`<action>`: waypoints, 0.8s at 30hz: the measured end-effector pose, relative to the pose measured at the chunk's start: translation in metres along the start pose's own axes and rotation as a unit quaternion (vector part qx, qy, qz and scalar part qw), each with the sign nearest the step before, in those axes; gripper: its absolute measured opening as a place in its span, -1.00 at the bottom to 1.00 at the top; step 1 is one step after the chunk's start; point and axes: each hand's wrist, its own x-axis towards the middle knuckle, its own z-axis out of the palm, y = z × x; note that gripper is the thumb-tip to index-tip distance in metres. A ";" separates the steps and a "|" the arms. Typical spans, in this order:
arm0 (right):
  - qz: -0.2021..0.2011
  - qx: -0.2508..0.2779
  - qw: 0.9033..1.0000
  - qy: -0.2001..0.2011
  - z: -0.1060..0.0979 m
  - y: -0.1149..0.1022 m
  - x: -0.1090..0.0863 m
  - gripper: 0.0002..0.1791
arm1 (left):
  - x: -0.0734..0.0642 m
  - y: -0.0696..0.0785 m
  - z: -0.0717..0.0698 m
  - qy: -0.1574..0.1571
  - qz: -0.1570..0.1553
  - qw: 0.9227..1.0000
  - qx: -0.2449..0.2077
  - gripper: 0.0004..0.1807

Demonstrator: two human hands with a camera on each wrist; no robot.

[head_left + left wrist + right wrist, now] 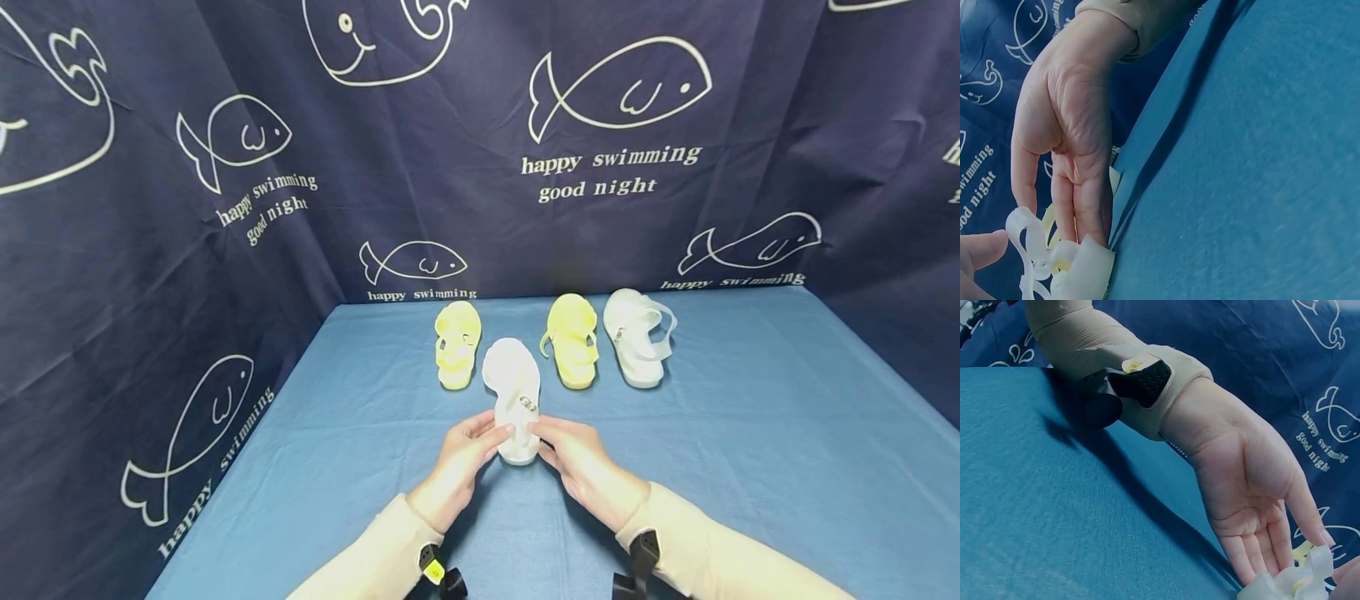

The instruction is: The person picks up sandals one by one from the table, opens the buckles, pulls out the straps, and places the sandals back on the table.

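Note:
A white sandal (512, 379) stands at the middle of the blue table, its sole end toward the back and its straps near my hands. My left hand (459, 467) pinches its left side between thumb and fingers. On the opposite side, my right hand (588, 467) grips it the same way, thumb on top by the small buckle. In the left wrist view the sandal's pale strap (1020, 228) loops up beside my left fingers. The right wrist view shows part of the sandal (1285, 584) at my right fingertips.
Behind lie a yellow sandal (456, 379) at left, a second yellow sandal (576, 371) right of centre, and another white sandal (643, 367) beside that one, its strap looping right. A dark blue curtain (487, 183) with fish drawings rises behind the blue table (757, 467).

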 end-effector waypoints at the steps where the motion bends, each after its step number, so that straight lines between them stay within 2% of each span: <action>1: 0.001 0.003 1.000 0.003 0.001 0.000 0.001 -0.45 | 0.001 0.000 0.000 -0.001 -0.001 1.000 0.000 -0.28; 6: 0.003 0.006 1.000 0.016 0.005 0.000 0.007 -0.46 | 0.009 -0.002 -0.001 0.006 -0.011 1.000 0.006 -0.28; 13: 0.003 0.004 1.000 0.016 0.006 0.000 0.015 -0.48 | 0.015 -0.004 0.000 0.003 -0.008 1.000 -0.003 -0.26; 24: 0.001 0.018 1.000 0.015 0.010 -0.006 0.036 -0.45 | 0.038 0.000 0.002 0.002 0.007 1.000 0.006 -0.30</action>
